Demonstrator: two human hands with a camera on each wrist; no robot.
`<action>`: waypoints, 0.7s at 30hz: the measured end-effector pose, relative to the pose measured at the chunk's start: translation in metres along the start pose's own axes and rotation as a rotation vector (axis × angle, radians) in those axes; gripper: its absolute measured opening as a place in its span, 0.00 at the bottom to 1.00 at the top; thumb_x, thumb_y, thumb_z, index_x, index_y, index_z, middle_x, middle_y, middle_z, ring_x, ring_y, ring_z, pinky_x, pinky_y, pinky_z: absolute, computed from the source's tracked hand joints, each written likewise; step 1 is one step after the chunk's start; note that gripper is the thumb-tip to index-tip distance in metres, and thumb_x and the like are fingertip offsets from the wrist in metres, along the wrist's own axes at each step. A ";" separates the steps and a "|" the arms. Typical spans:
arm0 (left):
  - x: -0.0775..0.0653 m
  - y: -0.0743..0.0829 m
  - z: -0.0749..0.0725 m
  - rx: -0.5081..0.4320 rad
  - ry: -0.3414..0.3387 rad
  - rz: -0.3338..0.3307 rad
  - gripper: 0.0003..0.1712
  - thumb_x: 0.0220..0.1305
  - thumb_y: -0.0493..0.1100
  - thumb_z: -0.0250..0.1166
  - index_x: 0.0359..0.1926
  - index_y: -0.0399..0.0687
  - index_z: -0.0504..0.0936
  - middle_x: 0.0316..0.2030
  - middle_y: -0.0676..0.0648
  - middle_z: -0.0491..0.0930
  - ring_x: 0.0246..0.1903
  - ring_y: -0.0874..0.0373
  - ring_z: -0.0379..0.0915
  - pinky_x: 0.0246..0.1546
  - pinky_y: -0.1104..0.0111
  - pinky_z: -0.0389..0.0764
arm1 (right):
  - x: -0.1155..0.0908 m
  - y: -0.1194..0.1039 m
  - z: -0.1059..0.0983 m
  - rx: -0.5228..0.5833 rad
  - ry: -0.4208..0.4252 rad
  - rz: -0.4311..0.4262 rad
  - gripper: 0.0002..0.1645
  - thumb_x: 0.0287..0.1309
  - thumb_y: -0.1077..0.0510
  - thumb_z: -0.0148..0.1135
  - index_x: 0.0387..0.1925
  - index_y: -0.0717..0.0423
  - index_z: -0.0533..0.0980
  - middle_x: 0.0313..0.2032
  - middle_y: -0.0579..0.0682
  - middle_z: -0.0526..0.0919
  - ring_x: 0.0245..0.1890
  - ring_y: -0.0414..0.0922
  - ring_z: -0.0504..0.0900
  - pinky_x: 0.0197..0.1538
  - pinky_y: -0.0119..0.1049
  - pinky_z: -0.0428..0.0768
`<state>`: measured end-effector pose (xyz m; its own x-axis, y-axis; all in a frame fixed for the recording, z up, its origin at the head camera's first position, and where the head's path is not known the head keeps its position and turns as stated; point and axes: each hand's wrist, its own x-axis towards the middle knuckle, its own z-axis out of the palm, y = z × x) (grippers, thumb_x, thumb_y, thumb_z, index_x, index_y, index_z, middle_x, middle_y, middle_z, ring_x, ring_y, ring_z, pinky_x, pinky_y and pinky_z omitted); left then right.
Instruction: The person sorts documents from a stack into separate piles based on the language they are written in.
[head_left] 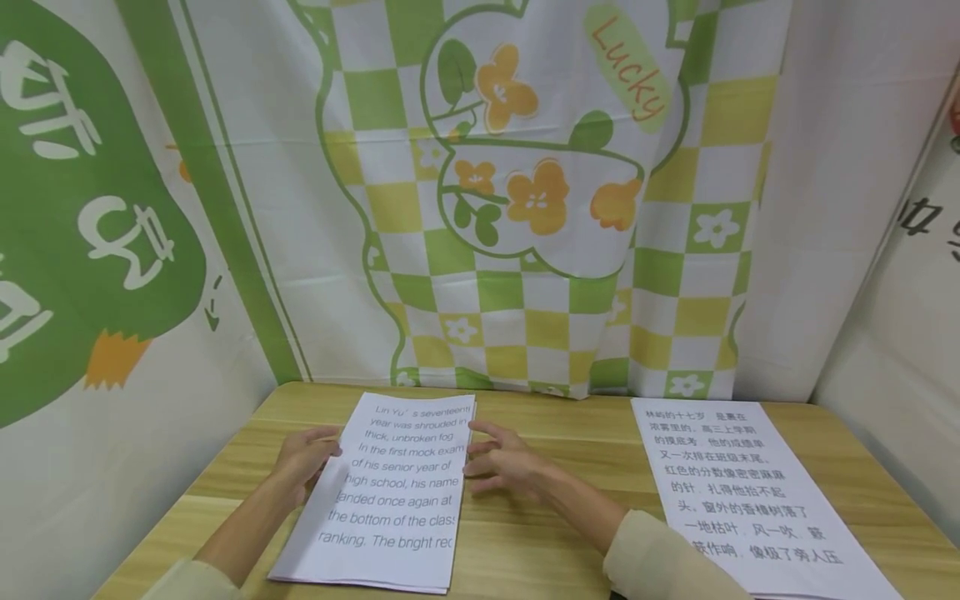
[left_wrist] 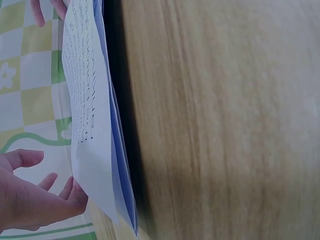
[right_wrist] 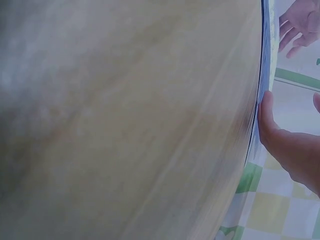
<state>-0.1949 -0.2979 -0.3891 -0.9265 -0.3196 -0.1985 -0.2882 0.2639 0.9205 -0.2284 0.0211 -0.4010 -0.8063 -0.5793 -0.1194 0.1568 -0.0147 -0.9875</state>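
A small stack of white sheets printed with large English text lies on the table, slightly slanted. My left hand is at its left edge, with the fingertips right at the paper. On the opposite side my right hand has its fingers spread, the tips touching the stack's right edge. In the left wrist view the layered sheets are slightly parted along the near side. The right wrist view has the fingers straight against the paper's edge.
Another set of sheets, printed with Chinese text, lies on the right side of the wooden table. Behind the table hangs a green and yellow checked curtain. Printed fabric also covers the left side.
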 end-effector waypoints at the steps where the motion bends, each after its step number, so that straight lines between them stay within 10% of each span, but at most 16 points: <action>1: 0.000 0.000 0.000 0.000 0.000 0.001 0.35 0.65 0.32 0.58 0.72 0.27 0.64 0.46 0.32 0.79 0.31 0.55 0.75 0.31 0.67 0.81 | 0.000 0.000 0.000 -0.003 0.002 0.001 0.52 0.57 0.75 0.61 0.79 0.66 0.50 0.68 0.75 0.63 0.56 0.63 0.80 0.57 0.55 0.85; 12: -0.001 0.000 -0.001 -0.004 0.012 -0.015 0.34 0.65 0.32 0.58 0.71 0.27 0.66 0.42 0.35 0.82 0.27 0.58 0.72 0.28 0.72 0.76 | 0.001 0.000 -0.002 -0.020 0.002 0.011 0.51 0.58 0.74 0.61 0.79 0.66 0.50 0.66 0.74 0.65 0.56 0.63 0.80 0.57 0.56 0.85; 21: -0.004 0.004 0.001 0.034 -0.002 0.061 0.32 0.67 0.33 0.57 0.71 0.27 0.66 0.62 0.23 0.72 0.36 0.54 0.76 0.36 0.68 0.78 | -0.004 -0.001 -0.007 -0.103 -0.013 -0.006 0.44 0.59 0.72 0.61 0.76 0.71 0.56 0.62 0.73 0.71 0.53 0.61 0.83 0.55 0.55 0.86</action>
<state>-0.1922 -0.2943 -0.3849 -0.9432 -0.2999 -0.1431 -0.2392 0.3137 0.9189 -0.2288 0.0293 -0.4003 -0.7996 -0.5898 -0.1129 0.0920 0.0654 -0.9936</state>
